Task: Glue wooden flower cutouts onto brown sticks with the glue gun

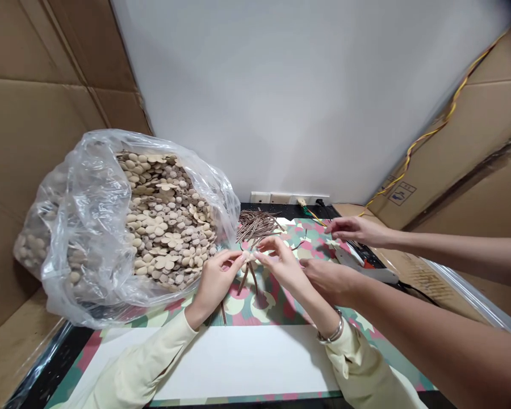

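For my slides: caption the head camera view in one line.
Left hand and right hand pinch a small piece on brown stems beside a bag of wooden discs.

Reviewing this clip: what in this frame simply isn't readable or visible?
1. Head view: the small pale piece pinched by the left hand and right hand is mostly covered by fingertips and too small to identify.
2. Head view: the white tool is partly hidden behind a co-worker's hand.
3. Head view: the box label is too small to read.
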A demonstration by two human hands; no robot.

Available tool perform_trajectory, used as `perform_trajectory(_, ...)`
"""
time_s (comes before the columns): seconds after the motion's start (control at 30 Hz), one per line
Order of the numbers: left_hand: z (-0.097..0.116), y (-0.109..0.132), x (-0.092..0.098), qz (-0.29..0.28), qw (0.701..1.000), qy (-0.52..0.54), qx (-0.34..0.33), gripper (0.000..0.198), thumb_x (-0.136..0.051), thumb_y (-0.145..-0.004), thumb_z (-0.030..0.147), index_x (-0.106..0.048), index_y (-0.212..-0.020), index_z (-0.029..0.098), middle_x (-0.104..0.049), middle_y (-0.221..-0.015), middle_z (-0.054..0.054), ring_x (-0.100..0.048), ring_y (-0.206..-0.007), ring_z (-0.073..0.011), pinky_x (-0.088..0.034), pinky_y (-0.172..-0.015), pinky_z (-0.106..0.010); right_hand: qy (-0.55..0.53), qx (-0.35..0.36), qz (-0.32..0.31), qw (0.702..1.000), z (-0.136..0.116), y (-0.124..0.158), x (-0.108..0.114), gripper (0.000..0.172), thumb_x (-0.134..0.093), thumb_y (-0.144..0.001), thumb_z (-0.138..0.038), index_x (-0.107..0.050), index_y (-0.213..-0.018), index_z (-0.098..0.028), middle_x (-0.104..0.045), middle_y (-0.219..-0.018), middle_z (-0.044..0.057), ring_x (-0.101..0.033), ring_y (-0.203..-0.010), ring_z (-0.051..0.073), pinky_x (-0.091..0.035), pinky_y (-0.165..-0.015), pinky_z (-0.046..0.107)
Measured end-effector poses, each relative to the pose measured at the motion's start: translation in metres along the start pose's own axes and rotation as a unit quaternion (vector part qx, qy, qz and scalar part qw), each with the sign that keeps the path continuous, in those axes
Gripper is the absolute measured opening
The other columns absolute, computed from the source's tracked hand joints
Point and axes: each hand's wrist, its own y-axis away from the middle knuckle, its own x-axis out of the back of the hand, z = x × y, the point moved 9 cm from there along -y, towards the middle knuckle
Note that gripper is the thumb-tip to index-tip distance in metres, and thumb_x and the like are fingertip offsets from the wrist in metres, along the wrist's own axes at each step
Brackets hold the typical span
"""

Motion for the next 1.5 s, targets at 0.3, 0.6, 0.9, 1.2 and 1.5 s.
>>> perform_trajectory(0.3, -0.009, -0.001, -0.005, -0.026, 0.996, 0.065, 0.049, 0.031, -0.057, -0.077, 0.041, -0.066, -0.092, 0.016, -0.070, -0.089, -0.006, -0.064, -0.069, -0.0170, -0.051, -0.063, -0.026, 0.027, 0.045, -0.181, 0.982, 0.044, 0.031, 0.098, 0.024, -0.063, -0.073, -0.026, -0.061, -0.097, -0.023, -0.064, -0.075, 0.001, -0.057, -0.056, 0.012, -0.049, -0.047, 0.022)
perform_trajectory(0.6, -0.010, -0.003, -0.005, -0.035, 0.998, 0.045, 0.041, 0.026, -0.057, -0.077, 0.040, -0.065, -0.083, 0.016, -0.069, -0.082, -0.004, -0.063, -0.069, -0.0160, -0.049, -0.063, -0.024, 0.112, 0.028, -0.153, 0.982, 0.063, 0.056, 0.114, 0.021, -0.051, -0.079, -0.018, -0.062, -0.097, -0.024, -0.057, -0.066, -0.002, -0.050, -0.050, 0.008, -0.039, -0.043, 0.017)
perform_trajectory(0.9, -0.011, -0.002, -0.002, -0.008, 0.998, 0.057, 0.024, 0.025, -0.059, -0.077, 0.039, -0.064, -0.083, 0.016, -0.068, -0.081, -0.003, -0.062, -0.070, -0.0148, -0.048, -0.064, -0.024, -0.261, -0.154, -0.092, 0.949, 0.015, 0.007, -0.050, 0.031, -0.057, -0.079, -0.026, -0.036, -0.102, -0.022, -0.061, -0.073, -0.002, -0.061, -0.059, 0.013, -0.045, -0.048, 0.022)
perform_trajectory(1.2, -0.007, -0.002, -0.009, -0.059, 0.995, 0.068, 0.035, 0.024, -0.057, -0.079, 0.038, -0.064, -0.088, 0.017, -0.067, -0.087, -0.002, -0.062, -0.075, -0.0148, -0.047, -0.067, -0.023, -0.287, -0.218, -0.085, 0.929, 0.026, 0.011, -0.042, 0.032, -0.058, -0.077, -0.023, -0.034, -0.098, -0.022, -0.061, -0.068, -0.004, -0.057, -0.060, 0.011, -0.039, -0.049, 0.019)
perform_trajectory(1.5, -0.009, -0.003, -0.007, -0.041, 0.997, 0.060, 0.040, 0.023, -0.058, -0.079, 0.037, -0.063, -0.088, 0.017, -0.067, -0.083, -0.002, -0.060, -0.071, -0.0142, -0.047, -0.066, -0.023, -0.309, -0.249, -0.057, 0.916, 0.029, 0.012, -0.045, 0.037, -0.060, -0.071, -0.018, -0.032, -0.095, -0.023, -0.060, -0.071, -0.005, -0.056, -0.059, 0.010, -0.039, -0.050, 0.020)
